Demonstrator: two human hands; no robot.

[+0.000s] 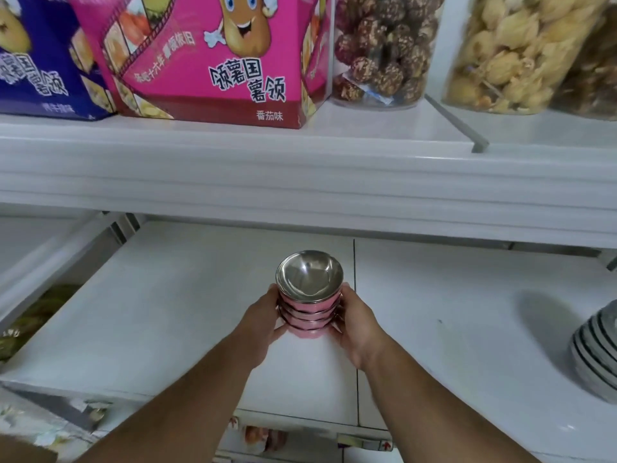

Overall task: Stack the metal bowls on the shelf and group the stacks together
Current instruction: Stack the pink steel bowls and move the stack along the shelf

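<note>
At the far left of the frame the white shelf [150, 312] is bare. Near the middle, the left hand [263, 319] presses its fingers against the left flank of the stack of pink metal bowls [309, 309], which stands on the shelf just left of the seam between two shelf panels. I count about four nested bowls, pink outside and shiny steel inside, though the lowest rims are partly hidden by fingers. The right hand [354, 325] cups the stack's right flank, so both hands hold the same stack between them. At the right edge of the frame, well apart from the pink stack, sits a second stack of grey striped bowls [597, 355], roughly five or six of them, cut off by the frame edge. Stacking looks finished, since no loose bowl is visible; what seems left is the grouping, with the pink stack probably needing to slide right until it stands beside the grey one. In the upper part of the frame sit two snack boxes [207, 61] and two clear jars [384, 48].
</note>
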